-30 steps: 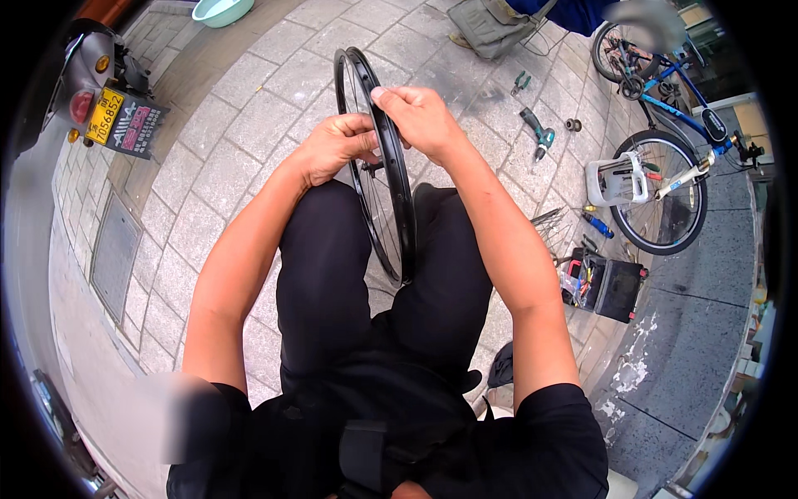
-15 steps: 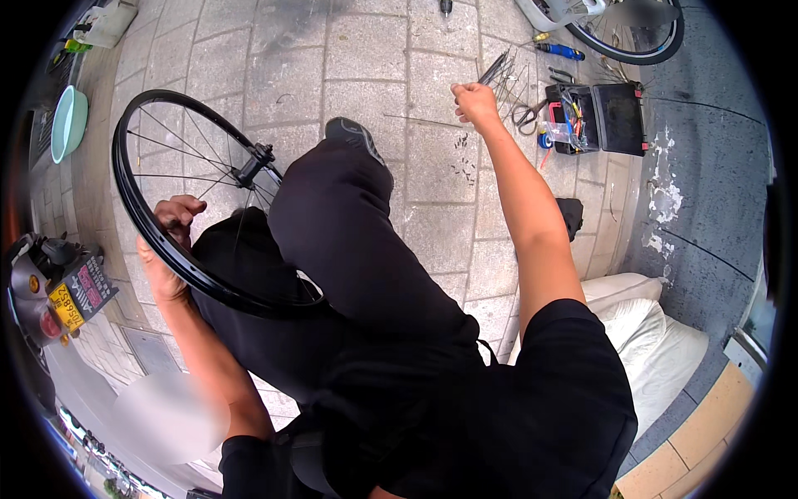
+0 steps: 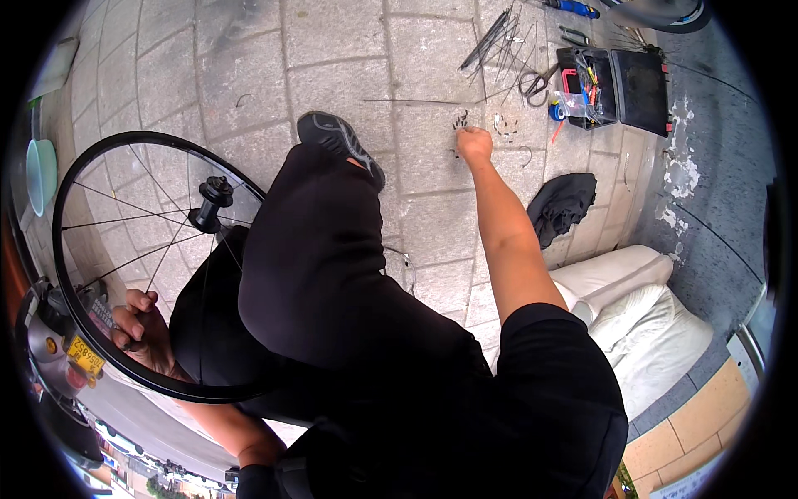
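Note:
My left hand (image 3: 141,328) grips a black bicycle wheel (image 3: 104,353) with spokes and a black hub (image 3: 212,204), which lies tilted over my left leg. My right hand (image 3: 475,145) reaches down to the pavement among small dark pieces (image 3: 462,120), its fingers bunched; what they hold is hidden. Beyond it are loose spokes (image 3: 486,40), scissors (image 3: 534,83) and an open black toolbox (image 3: 588,112) with assorted tools inside.
Right of my arm lie a dark cloth (image 3: 561,208) and a white cushioned seat (image 3: 640,324). A blue tool (image 3: 572,8) and a bicycle wheel (image 3: 677,21) are at the top. A basin (image 3: 41,176) and a parked scooter (image 3: 54,366) are at the left.
The view has turned down and right. My right hand left the rim and moved to the small pieces on the pavement. The wheel went from upright to tilted over my left leg.

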The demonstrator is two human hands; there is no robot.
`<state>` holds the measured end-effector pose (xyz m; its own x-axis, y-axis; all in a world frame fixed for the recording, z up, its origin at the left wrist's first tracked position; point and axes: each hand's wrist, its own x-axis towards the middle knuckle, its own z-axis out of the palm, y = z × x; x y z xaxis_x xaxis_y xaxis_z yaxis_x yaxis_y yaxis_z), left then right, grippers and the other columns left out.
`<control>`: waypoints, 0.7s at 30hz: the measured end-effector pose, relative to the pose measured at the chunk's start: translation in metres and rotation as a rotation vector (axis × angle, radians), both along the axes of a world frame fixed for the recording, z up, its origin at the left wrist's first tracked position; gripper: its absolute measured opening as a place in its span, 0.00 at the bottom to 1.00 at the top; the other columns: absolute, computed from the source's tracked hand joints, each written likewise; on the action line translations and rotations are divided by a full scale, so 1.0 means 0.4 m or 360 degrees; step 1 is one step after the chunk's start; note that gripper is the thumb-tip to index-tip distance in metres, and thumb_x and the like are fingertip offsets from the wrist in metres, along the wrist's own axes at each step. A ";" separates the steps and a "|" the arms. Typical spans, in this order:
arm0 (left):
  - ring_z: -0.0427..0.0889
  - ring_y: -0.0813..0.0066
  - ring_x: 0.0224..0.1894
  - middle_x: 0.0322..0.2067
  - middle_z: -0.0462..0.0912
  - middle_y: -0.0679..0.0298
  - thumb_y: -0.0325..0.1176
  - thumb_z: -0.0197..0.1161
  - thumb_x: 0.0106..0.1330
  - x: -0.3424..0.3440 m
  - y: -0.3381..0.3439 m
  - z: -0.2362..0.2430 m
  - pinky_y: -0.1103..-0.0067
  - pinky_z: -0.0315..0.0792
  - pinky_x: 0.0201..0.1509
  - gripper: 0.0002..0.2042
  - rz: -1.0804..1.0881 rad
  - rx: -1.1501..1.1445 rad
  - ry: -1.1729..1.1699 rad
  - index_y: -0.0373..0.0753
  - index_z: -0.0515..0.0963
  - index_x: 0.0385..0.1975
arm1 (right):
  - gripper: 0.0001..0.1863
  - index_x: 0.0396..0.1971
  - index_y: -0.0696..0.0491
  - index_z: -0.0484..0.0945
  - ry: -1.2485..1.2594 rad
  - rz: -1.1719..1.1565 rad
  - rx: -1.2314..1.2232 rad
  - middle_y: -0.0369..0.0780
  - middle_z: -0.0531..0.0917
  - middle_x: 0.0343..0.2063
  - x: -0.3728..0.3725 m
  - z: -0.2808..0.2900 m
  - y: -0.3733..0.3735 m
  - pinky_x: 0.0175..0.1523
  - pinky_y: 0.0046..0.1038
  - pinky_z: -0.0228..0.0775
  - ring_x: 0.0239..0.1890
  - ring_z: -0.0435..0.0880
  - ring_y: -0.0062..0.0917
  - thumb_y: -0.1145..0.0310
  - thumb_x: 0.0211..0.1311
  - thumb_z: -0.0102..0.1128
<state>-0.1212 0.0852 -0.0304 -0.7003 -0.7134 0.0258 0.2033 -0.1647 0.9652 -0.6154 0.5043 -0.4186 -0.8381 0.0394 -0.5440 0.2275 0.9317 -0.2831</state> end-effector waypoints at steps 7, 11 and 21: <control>0.80 0.56 0.51 0.37 0.80 0.72 0.40 0.69 0.71 -0.011 0.059 0.014 0.57 0.75 0.64 0.07 0.0127 -0.0057 0.0074 0.54 0.84 0.46 | 0.22 0.43 0.53 0.91 0.0190 0.0202 0.0444 0.53 0.90 0.46 0.006 -0.015 -0.108 0.60 0.43 0.80 0.53 0.89 0.48 0.52 0.59 0.64; 0.83 0.44 0.52 0.38 0.84 0.57 0.26 0.71 0.67 -0.088 0.010 0.018 0.51 0.79 0.60 0.04 0.0032 -0.0004 0.0220 0.37 0.83 0.39 | 0.21 0.41 0.53 0.92 0.0291 0.0254 0.0395 0.51 0.91 0.41 0.012 -0.113 0.005 0.54 0.47 0.81 0.45 0.91 0.49 0.54 0.58 0.61; 0.84 0.45 0.52 0.39 0.84 0.56 0.30 0.72 0.67 -0.038 0.046 0.005 0.51 0.79 0.61 0.12 0.0058 -0.0085 0.0251 0.39 0.86 0.48 | 0.24 0.44 0.64 0.86 0.0199 0.0278 -0.0097 0.51 0.90 0.37 0.048 -0.049 -0.048 0.47 0.38 0.83 0.42 0.91 0.38 0.56 0.61 0.66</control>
<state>-0.1363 0.1036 -0.0282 -0.6581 -0.7331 0.1718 0.3578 -0.1036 0.9280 -0.5963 0.4852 -0.4380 -0.8903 -0.1423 -0.4326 0.0237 0.9342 -0.3560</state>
